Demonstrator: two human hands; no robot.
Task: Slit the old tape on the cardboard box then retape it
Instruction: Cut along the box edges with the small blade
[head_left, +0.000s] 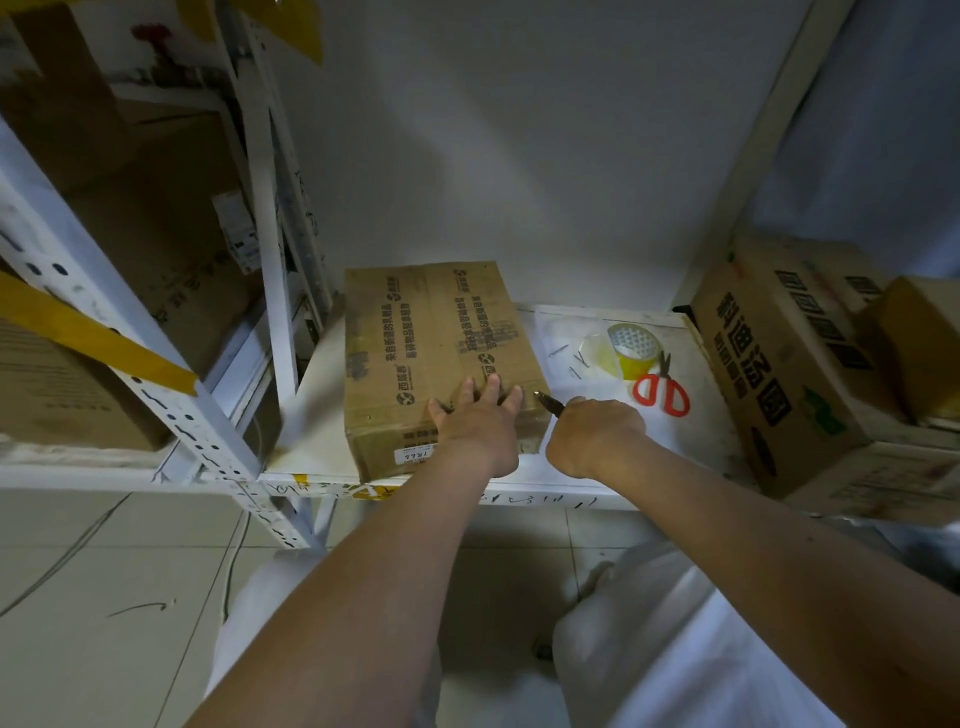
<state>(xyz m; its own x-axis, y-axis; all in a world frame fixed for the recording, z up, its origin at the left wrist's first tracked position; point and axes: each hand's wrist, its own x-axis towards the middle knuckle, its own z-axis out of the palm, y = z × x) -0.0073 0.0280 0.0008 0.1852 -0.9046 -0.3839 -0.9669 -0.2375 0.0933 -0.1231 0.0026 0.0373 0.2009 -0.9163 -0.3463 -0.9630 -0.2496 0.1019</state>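
Observation:
A brown cardboard box (431, 343) with black printed text lies flat on a white shelf (322, 415), taped along its top seam. My left hand (475, 423) presses flat on the box's near top edge, fingers spread. My right hand (595, 434) is closed around a small cutter (549, 402) whose pointed blade touches the box's near right corner. A roll of yellowish tape (631, 348) stands on the shelf to the right of the box.
Red-handled scissors (662, 389) lie beside the tape roll. A larger printed carton (789, 374) fills the shelf's right end. White metal racking (156, 364) with more cartons stands at the left. A few small nails (571, 358) lie near the tape.

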